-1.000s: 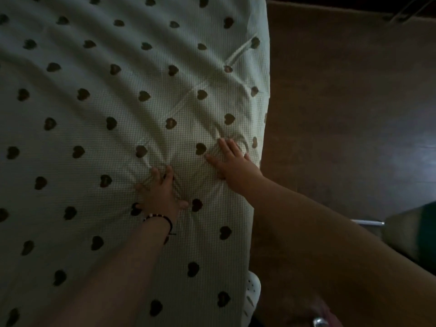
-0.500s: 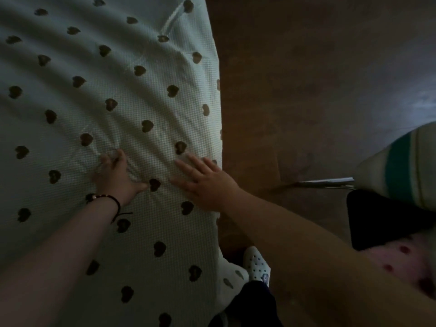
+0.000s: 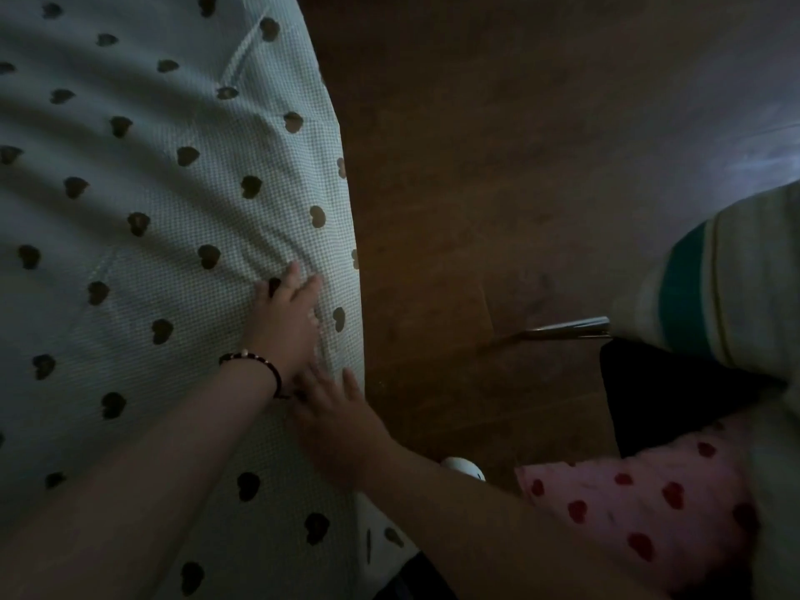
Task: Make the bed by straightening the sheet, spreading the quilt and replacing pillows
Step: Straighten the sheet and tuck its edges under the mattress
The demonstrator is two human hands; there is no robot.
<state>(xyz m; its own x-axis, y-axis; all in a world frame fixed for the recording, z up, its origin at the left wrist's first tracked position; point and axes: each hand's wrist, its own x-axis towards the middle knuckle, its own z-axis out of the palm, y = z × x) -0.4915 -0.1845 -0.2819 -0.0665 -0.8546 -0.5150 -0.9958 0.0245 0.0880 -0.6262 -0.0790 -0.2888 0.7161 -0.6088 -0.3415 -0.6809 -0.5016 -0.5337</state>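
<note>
A: Both our hands are on the sheet (image 3: 143,262) at the bed's right edge. Left hand (image 3: 285,316), the one with the beaded bracelet (image 3: 255,365), lies flat, fingers straight, pointing to 12 o'clock. Right hand (image 3: 335,409) sits just at its 5 o'clock, fingers extended and flat too, touching the left wrist. Neither is gripping cloth.

B: Risks?

A: Two, by our read. Flat palms that close together can push slack ahead of them, so the creases at 10 to 11 o'clock of the left hand may bunch instead of clearing. And we're right at the edge; pressing outward toward 3 o'clock could drag the sheet off the mattress side.

B: Counts?

A: Two hands, one bracelet, one heart-print sheet filling the left half. No quilt spread on the bed yet. At 3 to 5 o'clock, well apart across the wooden floor (image 3: 498,166): one striped cushion or folded cover (image 3: 714,279), one pink strawberry-print piece (image 3: 627,508), likely a pillow, one black item (image 3: 658,396) between them. Too dim to tell what that one is.
</note>
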